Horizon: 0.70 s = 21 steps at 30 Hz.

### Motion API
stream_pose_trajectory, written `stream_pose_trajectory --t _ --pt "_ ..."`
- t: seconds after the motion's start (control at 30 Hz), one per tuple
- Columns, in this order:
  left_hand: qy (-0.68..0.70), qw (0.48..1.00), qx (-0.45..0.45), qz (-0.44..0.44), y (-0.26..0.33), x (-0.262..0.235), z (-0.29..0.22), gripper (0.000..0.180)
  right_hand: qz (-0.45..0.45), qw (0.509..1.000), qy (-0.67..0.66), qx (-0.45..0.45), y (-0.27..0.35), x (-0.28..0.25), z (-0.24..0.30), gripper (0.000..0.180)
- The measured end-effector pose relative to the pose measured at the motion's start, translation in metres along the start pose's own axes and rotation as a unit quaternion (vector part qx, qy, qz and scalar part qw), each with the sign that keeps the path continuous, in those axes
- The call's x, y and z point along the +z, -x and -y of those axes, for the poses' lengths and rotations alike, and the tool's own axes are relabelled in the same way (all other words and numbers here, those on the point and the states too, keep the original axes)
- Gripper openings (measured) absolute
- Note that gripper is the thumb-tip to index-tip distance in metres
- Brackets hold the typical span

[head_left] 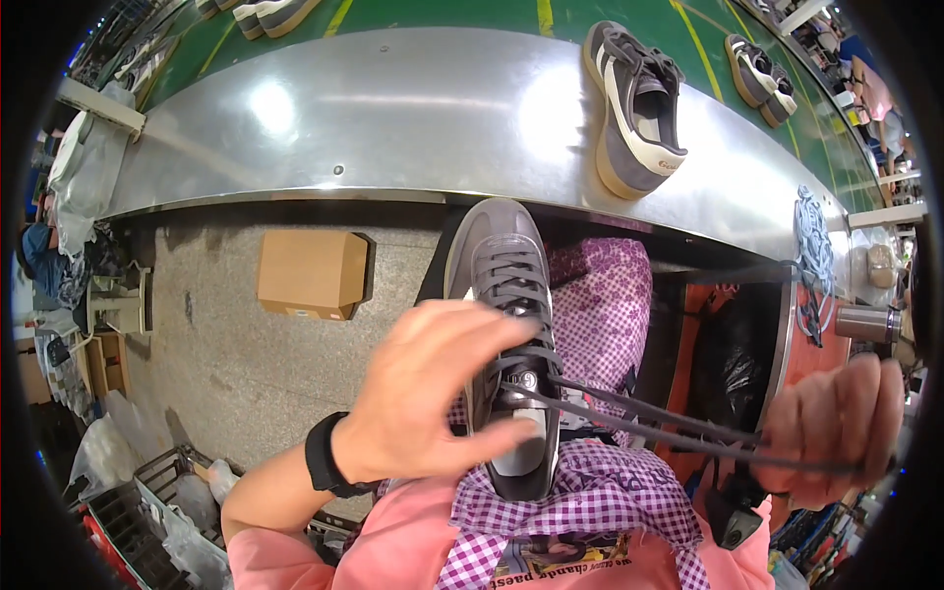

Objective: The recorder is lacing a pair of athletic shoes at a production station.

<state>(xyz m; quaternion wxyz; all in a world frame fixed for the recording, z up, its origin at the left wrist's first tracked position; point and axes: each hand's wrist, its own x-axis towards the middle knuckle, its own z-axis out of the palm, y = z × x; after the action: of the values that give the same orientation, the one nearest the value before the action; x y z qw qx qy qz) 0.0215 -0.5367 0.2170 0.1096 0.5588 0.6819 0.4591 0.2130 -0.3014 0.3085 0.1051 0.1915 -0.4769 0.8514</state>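
A grey low-top sneaker with a pale rim along its side [497,221] is at the centre of the frame, over the person's lap, its toe toward the top and its heel toward the bottom. The left hand [418,388], with a black band [323,457] at its wrist, curves over the sneaker from the left, thumb and fingers spread apart across the lacing and the black tongue; whether it grips the sneaker or only rests against it, I cannot tell. The right hand [831,433], blurred at the right of the frame, is closed in a fist around dark grey flat laces [664,425], which stretch in two nearly straight strands from the sneaker's upper eyelets. Purple-and-white checked cloth [605,324] covers the lap beneath, and a pink garment [403,536] shows along the lower edge. At the upper right of centre, another grey sneaker with white stripes and a tan sole [629,118] stands on a shiny steel ledge [423,118]; beyond it, a green surface with yellow lines [442,15] carries more shoes. A bundle of pale blue-grey laces [812,246] hangs at the right, and a brown cardboard box [310,272] sits on the speckled floor [236,374] left of centre.
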Motion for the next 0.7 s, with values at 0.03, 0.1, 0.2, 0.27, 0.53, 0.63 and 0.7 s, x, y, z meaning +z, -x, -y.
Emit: stream_pose_trajectory --t 0.03,0.1,0.2,0.27,0.53,0.63,0.7 --pt "0.039 0.998 0.012 0.039 -0.007 0.007 -0.007 0.053 -0.019 0.999 -0.014 0.021 -0.003 0.009 -0.002 0.014" --pt "0.117 0.985 0.065 0.106 -0.01 0.025 -0.015 0.055 -0.155 0.987 0.052 0.004 0.004 0.024 -0.014 0.014" --pt "0.183 0.958 0.117 0.188 -0.003 0.039 -0.03 0.021 -0.503 0.815 0.28 0.075 0.0 0.025 -0.035 0.033" --pt "0.199 0.954 0.11 0.195 0.0 0.036 -0.036 0.019 -0.433 0.719 0.543 -0.036 -0.006 0.004 -0.061 0.046" --pt "0.104 0.97 0.024 0.219 -0.011 0.002 -0.045 0.019 0.042 0.851 0.415 0.319 0.008 0.018 -0.084 0.054" --pt "0.126 0.955 -0.006 0.267 -0.007 -0.015 -0.037 0.025 0.109 0.863 0.386 0.309 0.016 0.01 -0.074 0.018" --pt "0.068 0.971 0.001 0.231 -0.004 -0.028 -0.039 0.028 0.056 0.889 0.331 0.311 0.013 0.012 -0.068 0.013"
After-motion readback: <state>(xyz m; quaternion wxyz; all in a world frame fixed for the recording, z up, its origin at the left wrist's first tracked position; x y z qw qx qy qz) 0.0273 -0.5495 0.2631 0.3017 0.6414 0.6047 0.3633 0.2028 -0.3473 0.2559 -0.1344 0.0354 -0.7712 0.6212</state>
